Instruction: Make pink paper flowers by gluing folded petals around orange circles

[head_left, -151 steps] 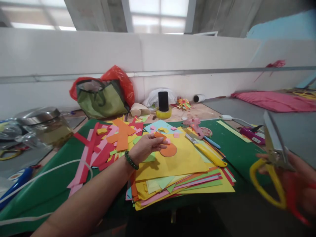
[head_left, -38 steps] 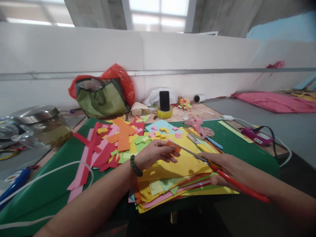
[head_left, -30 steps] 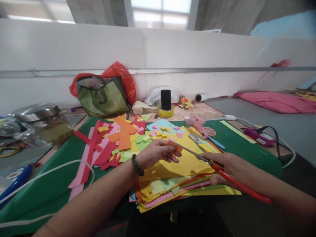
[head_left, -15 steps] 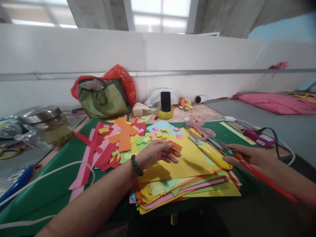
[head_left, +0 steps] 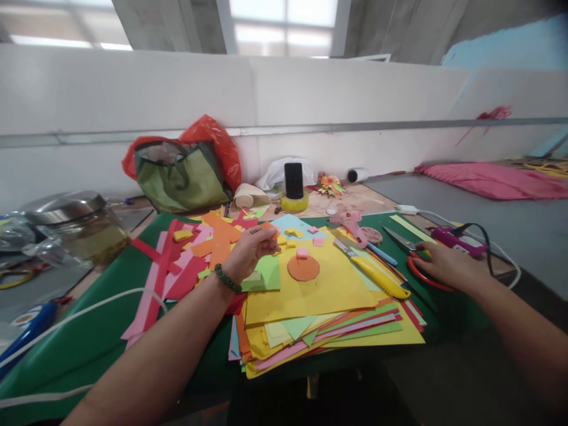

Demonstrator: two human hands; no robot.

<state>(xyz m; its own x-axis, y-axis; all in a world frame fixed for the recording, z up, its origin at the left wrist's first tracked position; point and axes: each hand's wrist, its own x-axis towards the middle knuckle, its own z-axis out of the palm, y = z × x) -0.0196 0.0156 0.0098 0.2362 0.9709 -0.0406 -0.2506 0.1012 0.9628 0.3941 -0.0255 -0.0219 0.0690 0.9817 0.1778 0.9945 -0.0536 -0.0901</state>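
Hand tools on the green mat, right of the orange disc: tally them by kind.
scissors, under the right hand: 1
utility knife: 1
glue gun: 1
blue pen: 1
Total: 4

The left arm ran from the frame's seven o'clock corner up toward one o'clock, bare, a dark bead bracelet at the wrist. The left hand (head_left: pixel 251 248) was raised a little, fingers curled and pinched together at their tips. The right arm came in from four o'clock, pointing to ten o'clock. The right hand (head_left: pixel 446 264) lay low and palm down, fingers loosely bent.
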